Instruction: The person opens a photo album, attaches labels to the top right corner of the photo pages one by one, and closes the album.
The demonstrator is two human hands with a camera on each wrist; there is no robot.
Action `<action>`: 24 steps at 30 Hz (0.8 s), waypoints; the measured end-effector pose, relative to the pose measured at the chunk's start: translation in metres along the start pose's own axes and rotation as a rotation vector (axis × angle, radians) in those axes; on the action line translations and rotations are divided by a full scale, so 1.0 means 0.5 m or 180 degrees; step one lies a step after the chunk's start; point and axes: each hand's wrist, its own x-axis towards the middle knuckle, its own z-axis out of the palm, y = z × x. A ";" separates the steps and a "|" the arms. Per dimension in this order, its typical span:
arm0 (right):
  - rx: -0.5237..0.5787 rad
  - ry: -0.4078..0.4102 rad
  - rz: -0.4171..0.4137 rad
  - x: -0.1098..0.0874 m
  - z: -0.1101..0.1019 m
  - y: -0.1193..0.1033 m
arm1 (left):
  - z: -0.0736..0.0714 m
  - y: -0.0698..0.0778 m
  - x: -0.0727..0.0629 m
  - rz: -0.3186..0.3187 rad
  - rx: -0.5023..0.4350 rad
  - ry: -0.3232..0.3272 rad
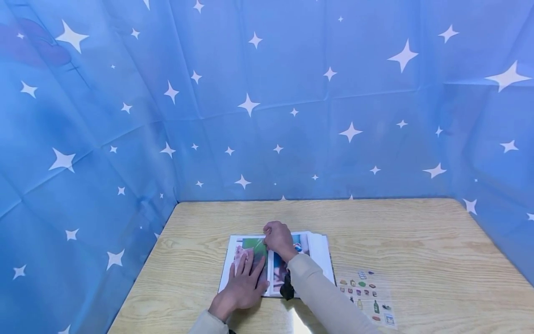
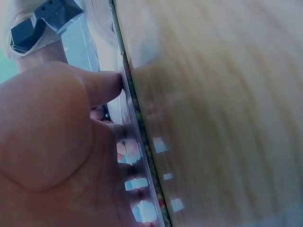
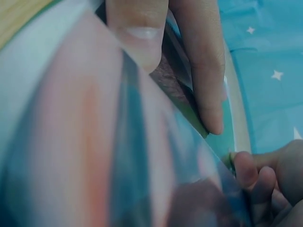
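Observation:
A photo album (image 1: pixel 320 260) lies spread on the table, with a green picture (image 1: pixel 253 243) on its left page and a portrait-like photo (image 1: pixel 278 273) on its right page. My left hand (image 1: pixel 246 283) rests on the left page, fingers spread and straight, partly over a pink patterned picture (image 1: pixel 238 253). From beneath, the left wrist view shows the palm (image 2: pixel 47 137) beside the album's edge. My right hand (image 1: pixel 278 239) bends over the top of the page by the centre fold. Its thumb and finger (image 3: pixel 245 168) pinch a small dark green piece (image 3: pixel 231 163) at the page.
A clear sheet of small food and bottle stickers (image 1: pixel 367 297) lies on the wooden table (image 1: pixel 438 260) right of the album. Blue star-patterned curtains (image 1: pixel 292 139) stand behind and along the sides. A black device (image 1: pixel 287 287) sits on my right wrist.

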 end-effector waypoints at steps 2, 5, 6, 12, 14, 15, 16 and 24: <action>-0.0025 0.0019 0.0019 0.000 0.000 -0.001 | 0.001 -0.001 0.001 0.0007 0.0000 0.0008; -0.0016 0.0045 0.0051 0.002 0.000 -0.001 | 0.001 -0.001 0.001 0.0025 -0.0011 0.0015; -0.0006 0.0054 0.0053 0.003 0.000 0.000 | 0.000 -0.001 0.001 0.0029 -0.0019 0.0013; 0.0143 0.0083 0.0165 0.007 0.002 0.005 | 0.006 -0.005 0.003 0.0071 -0.0079 0.0047; 0.0184 0.0093 0.0171 0.007 0.003 0.006 | 0.008 -0.007 0.004 0.0049 -0.0047 0.0035; 0.0197 0.0099 0.0170 0.007 0.003 0.005 | 0.011 -0.009 0.005 0.0042 -0.0039 0.0043; 0.0208 0.0108 0.0166 0.006 0.003 0.005 | 0.014 -0.011 0.007 0.0038 -0.0027 0.0051; 0.0332 0.0145 0.0064 0.001 0.000 0.006 | 0.017 -0.014 0.006 0.0067 -0.0055 0.0099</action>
